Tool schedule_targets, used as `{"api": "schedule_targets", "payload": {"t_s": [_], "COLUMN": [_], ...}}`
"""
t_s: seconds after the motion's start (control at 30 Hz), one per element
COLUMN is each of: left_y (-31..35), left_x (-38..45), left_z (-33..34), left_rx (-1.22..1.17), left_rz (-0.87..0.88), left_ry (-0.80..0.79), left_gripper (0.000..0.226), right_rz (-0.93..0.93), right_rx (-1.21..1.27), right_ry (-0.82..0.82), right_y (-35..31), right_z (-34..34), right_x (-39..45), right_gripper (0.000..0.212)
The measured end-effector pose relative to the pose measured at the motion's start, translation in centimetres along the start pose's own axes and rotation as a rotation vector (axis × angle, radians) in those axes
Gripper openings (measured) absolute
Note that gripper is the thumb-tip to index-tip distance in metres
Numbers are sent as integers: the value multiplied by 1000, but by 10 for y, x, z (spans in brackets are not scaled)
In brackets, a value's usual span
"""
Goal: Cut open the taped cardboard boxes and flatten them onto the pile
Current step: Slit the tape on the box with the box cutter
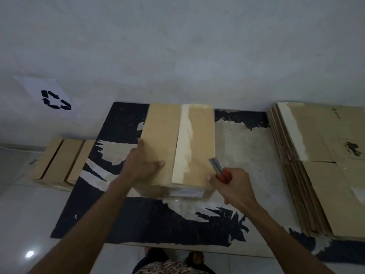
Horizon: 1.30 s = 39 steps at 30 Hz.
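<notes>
A closed brown cardboard box point(164, 139) with a pale tape strip down its top lies on a worn black mat point(150, 220). My left hand point(141, 165) holds the box's near left edge, thumb on top and fingers along the side. My right hand point(233, 186) grips a red utility knife point(221, 171) whose grey blade end points up at the box's near right corner. The pile of flattened boxes point(320, 175) lies to the right of the mat.
Three more closed brown boxes point(61, 161) stand side by side on the tiled floor at the left. A white sheet with a black recycling symbol point(53, 99) hangs on the wall. My feet show at the bottom edge.
</notes>
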<state>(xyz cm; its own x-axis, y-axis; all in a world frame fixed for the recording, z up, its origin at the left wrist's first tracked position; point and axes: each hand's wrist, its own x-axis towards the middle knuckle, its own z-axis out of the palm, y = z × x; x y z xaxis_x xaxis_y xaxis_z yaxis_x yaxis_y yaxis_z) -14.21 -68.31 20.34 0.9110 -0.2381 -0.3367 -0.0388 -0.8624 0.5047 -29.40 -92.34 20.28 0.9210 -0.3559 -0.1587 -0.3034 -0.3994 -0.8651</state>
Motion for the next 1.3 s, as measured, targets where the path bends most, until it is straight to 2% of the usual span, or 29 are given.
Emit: {"api": "schedule_targets", "payload": {"t_s": [0.07, 0.1, 0.13, 0.23, 0.3, 0.33, 0.4, 0.47, 0.53, 0.6, 0.67, 0.73, 0.83, 0.9, 1.03, 1.1, 1.17, 1.2, 1.23, 1.27, 1.3], "left_y": [-2, 0, 5, 30, 46, 51, 50, 44, 36, 26, 14, 4, 3, 8, 13, 16, 22, 22, 27, 34, 39], "left_x": [13, 19, 25, 47, 59, 63, 70, 68, 60, 46, 26, 5, -6, 2, 25, 34, 38, 40, 32, 22, 10], "left_z": [-25, -35, -40, -44, -45, -47, -48, -42, -34, -25, -11, 3, 7, -3, -6, -3, -4, -4, -9, -12, -12], "left_rx": [18, 7, 59, 383, 474, 463, 376, 277, 183, 162, 216, 242, 15, -50, -128, -154, -194, -149, 35, 234, 380], "left_rz": [94, 131, 186, 350, 410, 413, 357, 224, 94, -35, -159, -212, -251, -165, 84, 148, 245, 301, 359, 404, 417], "left_ry": [-204, -324, -414, -509, -453, -373, -112, 176, 321, 300, 192, 46, 6, 51, 165, 185, 222, 235, 208, 166, 100], "left_gripper": [107, 111, 112, 106, 103, 103, 100, 94, 83, 82, 93, 106, 122, 125, 104, 87, 56, 41, 35, 43, 63], "right_rz": [91, 120, 121, 98, 126, 168, 276, 369, 401, 362, 341, 369, 367, 363, 251, 203, 199, 175, 128, 72, 23], "right_rx": [53, 65, 55, -170, -345, -435, -517, -319, -126, -149, -126, 16, 145, 159, 88, 77, 62, 18, -69, -177, -273], "right_ry": [-215, -233, -155, 314, 456, 427, 244, 91, 118, 256, 319, 289, 141, -4, -299, -380, -396, -362, -315, -273, -239], "right_y": [0, 1, -1, -3, 0, 4, 14, 17, 16, 14, 8, 2, -6, -8, -13, -18, -21, -18, -14, -9, -5], "right_z": [-5, -7, -9, -24, -46, -55, -67, -62, -47, -31, -13, 1, 9, 10, 20, 23, 21, 20, 17, 13, 9], "right_x": [-14, -20, -23, -13, 4, 13, 25, 22, 12, 4, -4, -13, -29, -37, -51, -52, -50, -48, -46, -45, -44], "right_gripper": [36, 34, 31, 33, 42, 50, 65, 56, 39, 31, 26, 24, 24, 22, 29, 24, 17, 19, 25, 33, 39]}}
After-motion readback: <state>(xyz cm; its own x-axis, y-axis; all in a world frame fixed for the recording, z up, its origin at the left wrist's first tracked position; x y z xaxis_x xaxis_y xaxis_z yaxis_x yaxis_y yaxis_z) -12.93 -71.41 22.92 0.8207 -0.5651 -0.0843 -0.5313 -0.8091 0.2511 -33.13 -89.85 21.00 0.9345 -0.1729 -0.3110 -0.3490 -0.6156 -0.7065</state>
